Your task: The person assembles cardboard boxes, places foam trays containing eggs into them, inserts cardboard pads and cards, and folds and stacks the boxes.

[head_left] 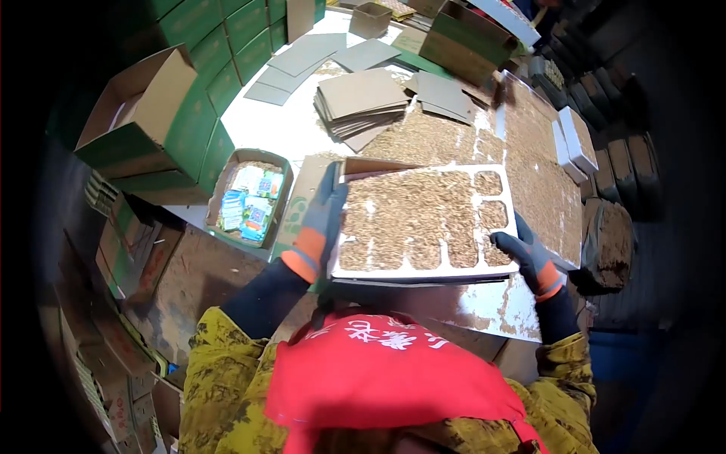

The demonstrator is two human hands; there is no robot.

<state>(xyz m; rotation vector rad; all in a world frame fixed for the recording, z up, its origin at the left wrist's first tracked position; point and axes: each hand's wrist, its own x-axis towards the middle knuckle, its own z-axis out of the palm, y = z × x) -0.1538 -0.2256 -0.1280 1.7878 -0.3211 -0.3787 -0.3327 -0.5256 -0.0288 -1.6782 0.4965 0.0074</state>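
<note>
A white foam tray (423,270) with square compartments lies in front of me, most of it covered by loose brown husk-like grains (408,216). My left hand (327,208), in a dark grey glove with an orange cuff, is closed on the tray's left side. At its lower right corner my right hand (527,253), gloved alike, grips the edge with the thumb on top; the other fingers are largely hidden. Brown cardboard (370,163) shows just behind the tray's back edge.
Left of the tray stands an open green box (281,212) with colourful packets (253,200). Stacked cardboard sheets (363,98) lie farther back. More grain-covered foam trays (541,163) extend along the right. Green cartons (185,144) are piled at the left, and filled sacks (609,242) stand at far right.
</note>
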